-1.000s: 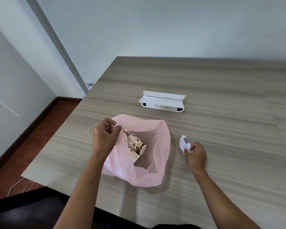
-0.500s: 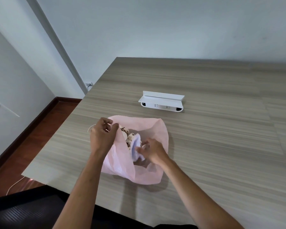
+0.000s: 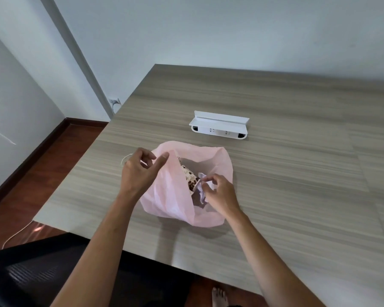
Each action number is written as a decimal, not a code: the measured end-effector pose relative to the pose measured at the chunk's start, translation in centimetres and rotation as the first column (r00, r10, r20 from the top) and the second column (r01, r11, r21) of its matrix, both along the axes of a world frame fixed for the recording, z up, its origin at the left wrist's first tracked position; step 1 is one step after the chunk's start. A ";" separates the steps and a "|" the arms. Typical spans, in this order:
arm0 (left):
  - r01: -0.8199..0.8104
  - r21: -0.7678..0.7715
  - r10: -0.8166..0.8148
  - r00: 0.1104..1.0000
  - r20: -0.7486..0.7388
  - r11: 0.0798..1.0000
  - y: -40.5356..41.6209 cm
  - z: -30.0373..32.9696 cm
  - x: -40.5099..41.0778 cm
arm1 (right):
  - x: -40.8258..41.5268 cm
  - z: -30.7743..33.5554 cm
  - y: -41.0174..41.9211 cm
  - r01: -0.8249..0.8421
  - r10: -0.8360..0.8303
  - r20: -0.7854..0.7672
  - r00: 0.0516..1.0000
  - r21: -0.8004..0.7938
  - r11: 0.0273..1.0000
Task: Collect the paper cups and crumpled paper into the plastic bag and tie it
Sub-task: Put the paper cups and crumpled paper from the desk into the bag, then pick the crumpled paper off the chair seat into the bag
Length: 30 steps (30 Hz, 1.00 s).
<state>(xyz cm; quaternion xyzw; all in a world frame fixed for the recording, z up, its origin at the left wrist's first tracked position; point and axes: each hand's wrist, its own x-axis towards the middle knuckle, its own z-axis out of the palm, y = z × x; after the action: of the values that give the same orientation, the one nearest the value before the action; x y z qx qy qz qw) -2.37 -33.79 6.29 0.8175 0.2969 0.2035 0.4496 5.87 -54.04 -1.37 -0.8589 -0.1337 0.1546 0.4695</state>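
Note:
The pink plastic bag (image 3: 171, 196) lies open on the wooden table (image 3: 286, 173), its mouth facing up. Inside it lie brown-patterned paper cups (image 3: 190, 179) on their sides. My right hand (image 3: 221, 194) is in the bag's mouth, its fingertips pinched on the white crumpled paper (image 3: 201, 192), which rests against the cups. My left hand (image 3: 139, 171) hovers at the bag's left rim with thumb and fingers spread apart, the thumb just over the plastic and not gripping it.
A white socket box (image 3: 218, 127) stands on the table behind the bag. A thin white string (image 3: 125, 159) lies by my left hand. The table's left and near edges are close, with a black chair (image 3: 31, 273) below.
My right hand carried the crumpled paper from the table on the right into the bag. My left hand, which pinched the bag's rim, has spread its fingers.

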 end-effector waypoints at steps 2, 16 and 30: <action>0.018 0.008 -0.018 1.000 0.005 1.000 1.0 0.6 -0.5 | -0.8 0.5 0.2 0.058 -0.058 0.023 0.998 0.006 0.998; 0.393 0.062 -0.388 0.918 -0.086 0.917 10.4 0.9 -5.7 | -11.2 5.0 6.4 0.494 -0.502 0.076 0.862 0.100 0.864; 0.615 -0.101 -0.610 0.723 -0.324 0.782 12.4 -0.3 -17.6 | -25.6 5.1 8.6 0.307 -0.312 -0.036 0.949 -0.099 0.946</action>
<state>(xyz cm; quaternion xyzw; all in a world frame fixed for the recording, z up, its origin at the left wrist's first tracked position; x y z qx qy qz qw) -19.99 -21.37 5.95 0.8948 0.0817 -0.0981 0.4278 -19.74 -45.44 3.68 -0.8857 0.0221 0.1069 0.4512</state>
